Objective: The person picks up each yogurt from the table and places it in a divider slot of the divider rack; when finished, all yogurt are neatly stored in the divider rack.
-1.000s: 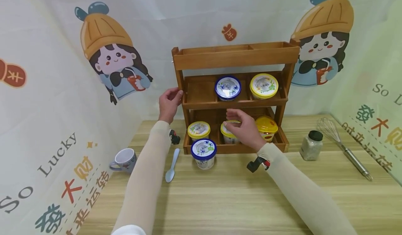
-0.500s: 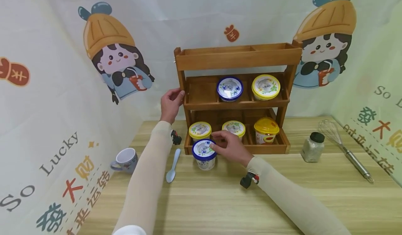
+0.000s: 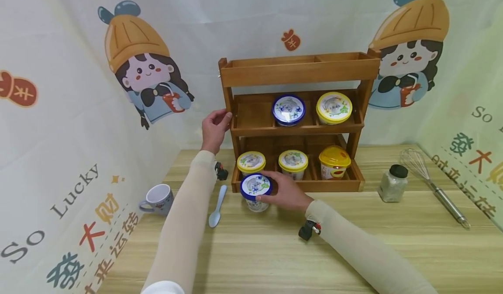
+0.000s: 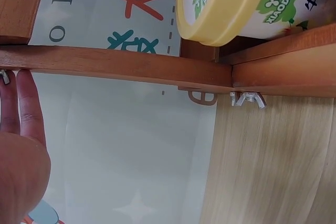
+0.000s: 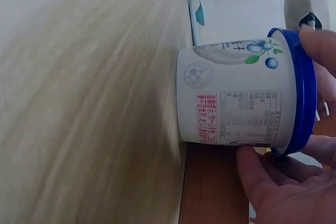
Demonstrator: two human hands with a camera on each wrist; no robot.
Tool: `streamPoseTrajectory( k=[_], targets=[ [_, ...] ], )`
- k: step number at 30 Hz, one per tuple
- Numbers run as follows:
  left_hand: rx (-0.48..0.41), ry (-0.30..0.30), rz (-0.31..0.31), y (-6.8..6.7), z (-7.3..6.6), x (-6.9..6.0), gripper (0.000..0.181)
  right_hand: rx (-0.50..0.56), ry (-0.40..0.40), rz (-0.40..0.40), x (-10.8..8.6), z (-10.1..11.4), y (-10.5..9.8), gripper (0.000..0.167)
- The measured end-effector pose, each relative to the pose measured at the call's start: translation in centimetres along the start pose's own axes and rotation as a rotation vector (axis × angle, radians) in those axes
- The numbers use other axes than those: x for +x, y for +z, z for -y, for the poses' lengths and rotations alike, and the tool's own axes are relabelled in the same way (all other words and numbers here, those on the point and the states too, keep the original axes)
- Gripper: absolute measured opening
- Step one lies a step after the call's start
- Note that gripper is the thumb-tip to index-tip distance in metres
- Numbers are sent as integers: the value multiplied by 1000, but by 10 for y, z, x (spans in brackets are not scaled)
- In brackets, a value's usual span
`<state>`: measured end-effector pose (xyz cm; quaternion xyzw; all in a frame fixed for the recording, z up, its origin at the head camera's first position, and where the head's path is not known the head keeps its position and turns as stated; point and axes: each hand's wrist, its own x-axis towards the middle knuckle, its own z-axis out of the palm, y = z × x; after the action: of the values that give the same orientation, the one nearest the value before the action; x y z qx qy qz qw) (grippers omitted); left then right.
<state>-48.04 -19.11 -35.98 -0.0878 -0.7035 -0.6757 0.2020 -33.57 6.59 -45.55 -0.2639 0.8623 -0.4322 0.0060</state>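
My right hand (image 3: 288, 192) holds a paper tub with a blue lid (image 3: 256, 185), thumb on the near side and fingers round the far side. The tub stands upright on the table, just in front of the shelf's lower tier; blueberries are printed on its wall (image 5: 236, 93) in the right wrist view. At the wooden shelf's (image 3: 298, 72) left upright, my left hand (image 3: 214, 132) touches the wood with its fingertips. Straight fingers (image 4: 31, 106) meet that bar beside a wing nut in the left wrist view. Behind the held tub sits a yellow-lidded tub (image 3: 251, 160).
The middle tier holds another blue-lidded tub (image 3: 288, 109) and a yellow-lidded one (image 3: 334, 107). Below are a yellow-lidded tub (image 3: 293, 159) and a domed yellow cup (image 3: 335, 162). A mug (image 3: 159, 198) and light-blue spoon (image 3: 218, 206) lie left; a jar (image 3: 394, 184) and whisk (image 3: 436, 189) right.
My right hand has moved left and down from the yellow-lidded tub on the lower tier and has taken hold of the blue-lidded tub. The left hand stays at the upright.
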Motion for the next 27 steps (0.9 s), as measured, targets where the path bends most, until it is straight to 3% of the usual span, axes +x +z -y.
streamPoseTrajectory(
  k=[14,27],
  targets=[
    [7,17,-8,0,0,0,39,15,23,17,0,-1,-1,91],
    [26,11,-10,1,-1,0,39,104,33,13,4,15,-10,90]
  ],
)
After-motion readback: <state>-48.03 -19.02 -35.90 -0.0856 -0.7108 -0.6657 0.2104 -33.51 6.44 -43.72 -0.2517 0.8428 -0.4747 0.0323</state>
